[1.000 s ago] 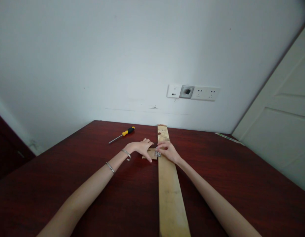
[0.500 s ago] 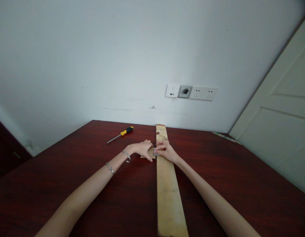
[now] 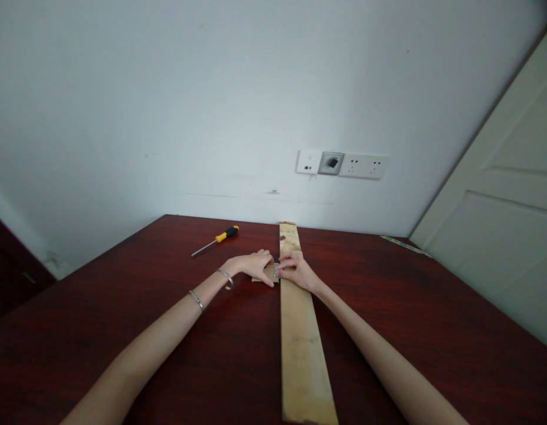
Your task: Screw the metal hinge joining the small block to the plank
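Observation:
A long pale wooden board lies lengthwise on the dark red table. Against its left edge rests a small brown wooden piece. My left hand lies over that piece, thumb and fingers spread around it. At the joint between the two is a small silvery metal piece, partly covered by fingers. My right hand rests on the board with its fingertips pinched on the metal piece.
A yellow and black screwdriver lies behind my left hand. The table meets a white wall with sockets. A thin strip lies at the right rear edge, near a white door.
The metal piece sits slightly nearer the small wooden piece, and my right fingertips have shifted a little with it. My left hand has hardly moved.

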`<state>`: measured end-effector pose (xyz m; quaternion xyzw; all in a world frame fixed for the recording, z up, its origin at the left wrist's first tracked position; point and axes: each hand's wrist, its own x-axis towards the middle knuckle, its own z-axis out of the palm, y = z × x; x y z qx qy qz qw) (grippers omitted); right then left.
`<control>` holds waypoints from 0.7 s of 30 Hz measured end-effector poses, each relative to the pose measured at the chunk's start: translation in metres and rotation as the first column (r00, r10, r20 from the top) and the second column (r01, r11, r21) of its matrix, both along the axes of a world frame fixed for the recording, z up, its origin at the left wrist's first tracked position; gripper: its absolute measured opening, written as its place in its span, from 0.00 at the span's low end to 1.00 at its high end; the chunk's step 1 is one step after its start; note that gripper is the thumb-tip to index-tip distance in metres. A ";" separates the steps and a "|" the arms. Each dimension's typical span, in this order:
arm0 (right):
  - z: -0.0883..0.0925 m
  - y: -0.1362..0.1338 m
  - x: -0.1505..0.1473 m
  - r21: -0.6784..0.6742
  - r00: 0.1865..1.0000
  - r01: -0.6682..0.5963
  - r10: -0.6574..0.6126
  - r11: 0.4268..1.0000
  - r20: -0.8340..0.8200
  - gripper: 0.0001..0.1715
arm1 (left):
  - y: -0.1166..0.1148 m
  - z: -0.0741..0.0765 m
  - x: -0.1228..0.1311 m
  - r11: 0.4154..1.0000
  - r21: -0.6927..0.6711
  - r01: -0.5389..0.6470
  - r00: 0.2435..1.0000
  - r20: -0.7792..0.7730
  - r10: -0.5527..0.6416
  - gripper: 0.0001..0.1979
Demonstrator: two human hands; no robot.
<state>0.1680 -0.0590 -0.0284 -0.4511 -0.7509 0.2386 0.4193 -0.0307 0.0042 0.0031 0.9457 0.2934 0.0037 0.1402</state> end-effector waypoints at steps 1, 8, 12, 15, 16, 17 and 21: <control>0.000 0.000 0.000 0.002 1.000 0.000 0.000 1.000 0.002 0.03 | 0.000 0.000 0.000 1.000 -0.001 0.002 1.000 -0.004 -0.002 0.34; -0.001 -0.001 -0.002 0.018 1.000 -0.010 0.010 1.000 0.013 0.03 | 0.000 0.001 0.000 1.000 -0.006 0.006 0.999 0.034 -0.006 0.32; 0.000 -0.002 -0.002 0.023 1.000 -0.013 0.013 1.000 0.020 0.03 | -0.001 0.002 0.000 1.000 -0.008 0.008 1.000 0.028 -0.007 0.32; 0.000 -0.003 -0.003 0.024 1.000 -0.012 0.011 1.000 0.025 0.03 | -0.002 0.004 0.000 1.000 -0.007 0.014 1.000 0.011 -0.014 0.31; 0.000 -0.002 -0.003 0.025 1.000 -0.010 0.010 1.000 0.026 0.03 | -0.003 0.004 0.000 1.000 -0.007 0.014 1.000 0.004 -0.014 0.31; -0.001 -0.002 -0.002 0.027 1.000 -0.009 0.009 1.000 0.026 0.03 | -0.003 0.005 0.000 1.000 -0.007 0.016 1.000 -0.005 -0.016 0.32; -0.004 0.000 -0.002 0.033 1.000 -0.009 0.008 0.999 0.024 0.03 | -0.005 0.009 0.001 1.000 -0.007 0.030 0.998 -0.062 -0.030 0.33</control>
